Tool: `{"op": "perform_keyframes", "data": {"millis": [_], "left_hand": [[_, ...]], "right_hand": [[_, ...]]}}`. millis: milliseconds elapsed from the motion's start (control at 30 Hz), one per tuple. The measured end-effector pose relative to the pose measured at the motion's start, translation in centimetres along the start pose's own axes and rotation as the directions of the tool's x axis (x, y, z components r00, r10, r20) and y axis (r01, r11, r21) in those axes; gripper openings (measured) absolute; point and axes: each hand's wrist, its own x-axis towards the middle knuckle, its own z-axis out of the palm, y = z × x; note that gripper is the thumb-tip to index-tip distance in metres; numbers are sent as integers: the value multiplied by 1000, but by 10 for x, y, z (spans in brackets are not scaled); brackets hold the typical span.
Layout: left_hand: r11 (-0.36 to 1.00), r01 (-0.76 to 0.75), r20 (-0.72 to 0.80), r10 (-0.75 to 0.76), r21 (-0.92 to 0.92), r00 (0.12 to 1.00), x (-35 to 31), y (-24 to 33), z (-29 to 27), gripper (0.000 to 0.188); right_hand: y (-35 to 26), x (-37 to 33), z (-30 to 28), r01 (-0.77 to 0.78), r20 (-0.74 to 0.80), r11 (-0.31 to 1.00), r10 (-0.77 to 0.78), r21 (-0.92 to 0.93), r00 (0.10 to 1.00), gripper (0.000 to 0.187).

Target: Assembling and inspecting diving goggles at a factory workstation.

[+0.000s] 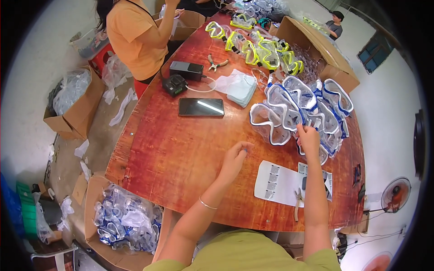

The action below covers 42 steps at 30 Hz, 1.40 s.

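My right hand [309, 141] is closed at the near side of a heap of clear diving masks [293, 108] with blue and white rims. Its fingers pinch the edge of one mask; exactly which part they grip is partly hidden. Over the middle of the table hovers my left hand [234, 160], its fingers curled together. A small bluish spot shows at its fingertips, too small to name. Below my right forearm lie a printed sheet [275, 183] and a pair of pliers [297, 203].
Yellow-rimmed masks [266, 52] lie farther back beside a cardboard box [316, 40]. A phone [201, 107], a black power adapter [174, 84], white cloths [242, 88] and other pliers [217, 63] sit mid-table. A box of bagged masks [129, 221] stands lower left. A co-worker in orange [135, 31] stands at the far left.
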Motion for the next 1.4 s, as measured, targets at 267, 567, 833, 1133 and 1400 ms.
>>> {"op": "perform_keyframes", "data": {"millis": [267,567,833,1133,1400], "left_hand": [[1000,5,-8,-5,10,1000,-5,0,5,26],[997,65,-42,-63,32,997,-5,0,10,26],[998,24,-36,-22,58,999,-5,-18,11,24],[982,23,-36,-16,186,999,-6,-23,11,25],[999,27,-149,-23,25,989,0,-14,12,26]], "right_hand": [[-11,-25,-27,3,138,903,-69,430,988,34],[-133,-132,-155,182,-252,-237,-965,954,67,7],[-132,-169,-181,174,-380,-341,-871,924,311,16],[-85,-164,-187,179,-448,-416,-869,892,210,7],[50,-200,-73,-234,328,231,-637,945,698,32]]}}
